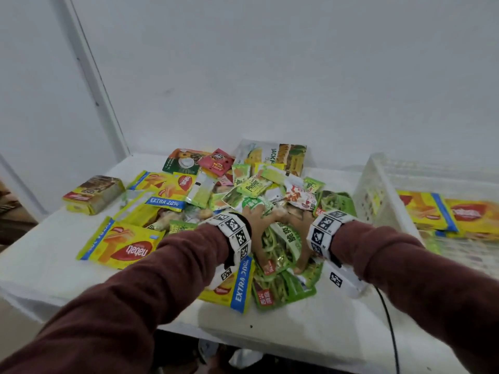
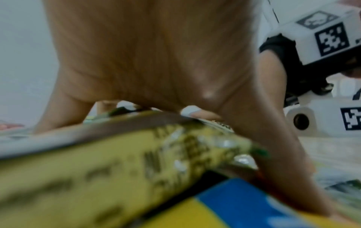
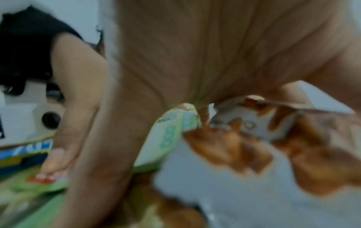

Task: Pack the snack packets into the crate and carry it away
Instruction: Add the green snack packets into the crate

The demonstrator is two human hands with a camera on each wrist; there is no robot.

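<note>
White tabletop (image 1: 54,268) is filling mid-frame, snack packets (image 1: 189,184) heaped across it; left hand (image 1: 260,225) and right hand (image 1: 298,238) are clutching green packets (image 1: 280,247) together at centre, white crate (image 1: 378,190) waiting right. Slippery wrappers risk spilling.

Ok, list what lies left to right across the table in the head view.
Brown-and-yellow wafer pack → yellow Nabati packet → left hand → green bean-snack packet between both hands → right hand → white crate, yellow packets already inside.
</note>
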